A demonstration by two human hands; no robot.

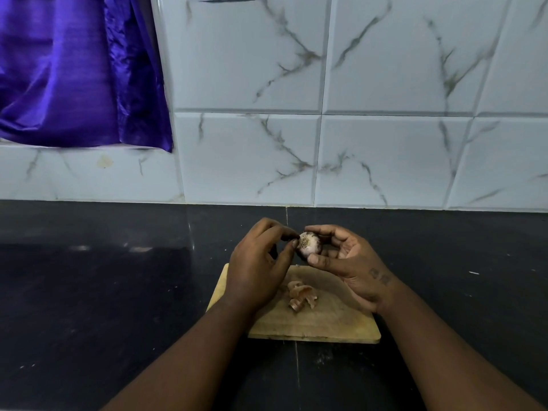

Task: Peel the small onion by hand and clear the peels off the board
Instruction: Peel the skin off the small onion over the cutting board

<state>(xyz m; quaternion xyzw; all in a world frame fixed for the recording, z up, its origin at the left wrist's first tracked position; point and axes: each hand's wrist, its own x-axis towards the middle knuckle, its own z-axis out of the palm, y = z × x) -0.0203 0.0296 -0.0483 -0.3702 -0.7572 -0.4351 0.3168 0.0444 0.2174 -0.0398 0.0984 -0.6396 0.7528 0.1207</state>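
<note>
Onion (pixel 310 246) in right hand's (pixel 351 269) curled grip, left hand's (pixel 257 269) pinch grip at its root

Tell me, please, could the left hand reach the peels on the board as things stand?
Probably yes: the peels lie uncovered on the board, right beside the left hand, nothing between. It would first have to release the onion, which the right hand also holds.

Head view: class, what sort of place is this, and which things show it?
Probably a kitchen: a dark polished counter, marble-patterned wall tiles behind it, and a wooden chopping board carrying onion peels.
</note>
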